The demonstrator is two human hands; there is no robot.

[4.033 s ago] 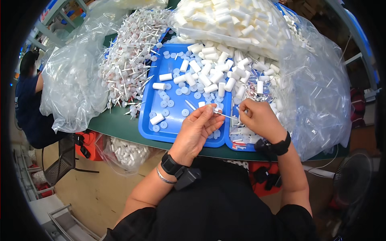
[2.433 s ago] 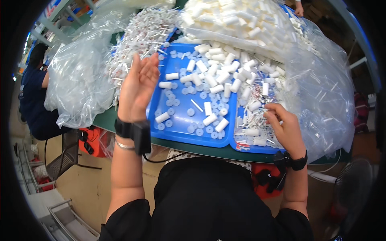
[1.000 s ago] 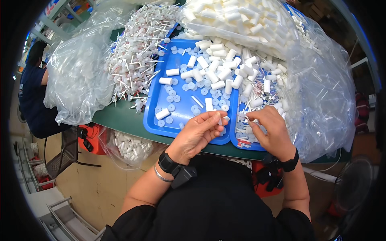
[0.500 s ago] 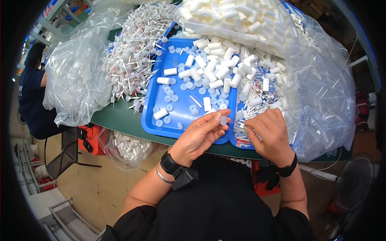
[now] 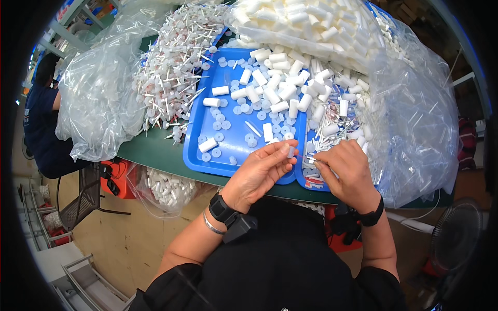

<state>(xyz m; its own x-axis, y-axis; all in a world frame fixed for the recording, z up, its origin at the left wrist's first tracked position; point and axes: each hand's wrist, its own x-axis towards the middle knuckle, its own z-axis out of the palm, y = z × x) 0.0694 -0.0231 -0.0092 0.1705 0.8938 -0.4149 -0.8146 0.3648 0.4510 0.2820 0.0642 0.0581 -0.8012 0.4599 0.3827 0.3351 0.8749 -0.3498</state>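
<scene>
Over the front edge of a blue tray (image 5: 207, 167), my left hand (image 5: 259, 173) pinches a small translucent disc (image 5: 291, 152) between thumb and fingers, turned edge-on. Facing it, my right hand (image 5: 348, 171) is closed on a thin white stick (image 5: 310, 159), whose fine reddish end points at the disc. Whether that end touches the disc is too small to tell. In the tray, loose translucent discs (image 5: 217, 125) lie among white cylinders (image 5: 220, 90), heaped toward the back right. A second blue tray (image 5: 299, 176) with thin sticks and cylinders lies beneath my right hand.
A pile of sticks with discs on them (image 5: 168, 67) stands left of the tray on the green table (image 5: 150, 150). Behind is a plastic bag of white cylinders (image 5: 306, 26). Clear bags (image 5: 415, 119) flank both sides. Another person (image 5: 44, 119) sits at far left; a fan (image 5: 456, 233) stands right.
The disc in my left hand has tilted to show more of its edge. Both hands stay almost in place, the right shifting very slightly.
</scene>
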